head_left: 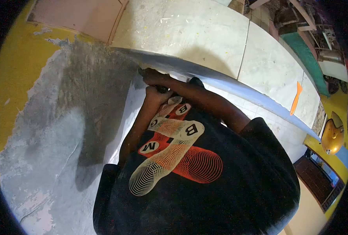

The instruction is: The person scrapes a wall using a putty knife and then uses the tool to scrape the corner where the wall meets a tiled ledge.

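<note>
My right hand [155, 77] is closed at the corner where the grey, patchy wall [99, 102] meets the underside of the pale slab [181, 31]. A small dark, thin tip shows just beyond its fingers, too small to identify. Just below it, my left hand [155, 96] is closed beside a dark shape that I cannot make out. Both hands are close together, and shadow hides much of their fingers. An orange tool [296, 98] with a flared end lies on the slab at the right.
Yellow paint [15, 70] borders the bare wall patch on the left. Small pale bits lie on the slab. A gold helmet [332, 137] is at the far right, near a dark-framed opening [317, 178]. White floor tiles [256, 113] show below the slab's edge.
</note>
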The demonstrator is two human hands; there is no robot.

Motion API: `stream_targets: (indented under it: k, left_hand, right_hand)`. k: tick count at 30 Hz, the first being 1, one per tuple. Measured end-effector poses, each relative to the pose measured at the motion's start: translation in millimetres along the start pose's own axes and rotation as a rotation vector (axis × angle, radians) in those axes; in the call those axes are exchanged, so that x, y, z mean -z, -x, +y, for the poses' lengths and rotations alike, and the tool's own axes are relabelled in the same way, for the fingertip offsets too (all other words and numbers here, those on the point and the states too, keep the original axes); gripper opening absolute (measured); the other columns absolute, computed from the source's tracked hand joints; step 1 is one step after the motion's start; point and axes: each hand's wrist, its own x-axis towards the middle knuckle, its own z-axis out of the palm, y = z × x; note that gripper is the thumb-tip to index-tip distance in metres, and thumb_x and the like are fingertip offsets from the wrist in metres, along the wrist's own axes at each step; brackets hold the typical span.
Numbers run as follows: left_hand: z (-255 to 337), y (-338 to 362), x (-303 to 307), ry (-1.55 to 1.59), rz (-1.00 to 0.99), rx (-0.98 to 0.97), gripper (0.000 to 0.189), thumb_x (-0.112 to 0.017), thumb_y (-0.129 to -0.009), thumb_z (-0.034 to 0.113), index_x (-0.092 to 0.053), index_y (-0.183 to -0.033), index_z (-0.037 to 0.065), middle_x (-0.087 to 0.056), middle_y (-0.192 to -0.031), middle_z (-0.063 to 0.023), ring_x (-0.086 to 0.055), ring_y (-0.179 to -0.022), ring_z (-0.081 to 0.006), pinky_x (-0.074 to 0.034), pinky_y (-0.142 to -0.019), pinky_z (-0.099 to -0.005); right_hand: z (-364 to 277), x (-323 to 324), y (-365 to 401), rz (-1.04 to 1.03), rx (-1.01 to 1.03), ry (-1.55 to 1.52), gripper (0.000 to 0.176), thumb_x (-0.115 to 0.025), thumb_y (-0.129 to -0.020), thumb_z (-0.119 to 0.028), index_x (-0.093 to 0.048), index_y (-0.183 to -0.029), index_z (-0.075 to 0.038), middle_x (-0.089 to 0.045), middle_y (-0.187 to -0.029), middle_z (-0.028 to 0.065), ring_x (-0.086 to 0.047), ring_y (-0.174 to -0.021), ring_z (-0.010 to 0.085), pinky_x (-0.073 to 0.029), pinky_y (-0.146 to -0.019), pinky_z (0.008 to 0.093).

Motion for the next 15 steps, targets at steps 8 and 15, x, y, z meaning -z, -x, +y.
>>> stream_targets:
  k: [8, 15]
  left_hand:
    - [-12, -14, 1, 0.047, -0.014, -0.076, 0.062, -0.074, -0.065, 0.045, -0.057, -0.109, 0.004, -0.063, -0.105, -0.0146, -0.061, -0.099, -0.0235, -0.048, -0.085, -0.0331]
    - [-36, -27, -10, 0.045, -0.098, 0.041, 0.052, -0.078, -0.062, 0.032, -0.061, -0.105, 0.007, -0.066, -0.096, -0.0089, -0.063, -0.089, -0.0188, -0.049, -0.081, -0.0328]
  right_hand:
    - [-61, 87, 55, -0.05, -0.161, -0.126, 0.033, -0.054, -0.076, -0.013, -0.054, -0.101, 0.01, -0.057, -0.089, 0.0273, -0.059, -0.081, 0.0335, -0.048, -0.071, 0.0455]
    - [-22, 52, -10, -0.536, -0.523, -0.26, 0.033, -0.055, -0.075, -0.011, -0.056, -0.101, 0.008, -0.058, -0.078, 0.0265, -0.059, -0.068, 0.0326, -0.046, -0.065, 0.0421]
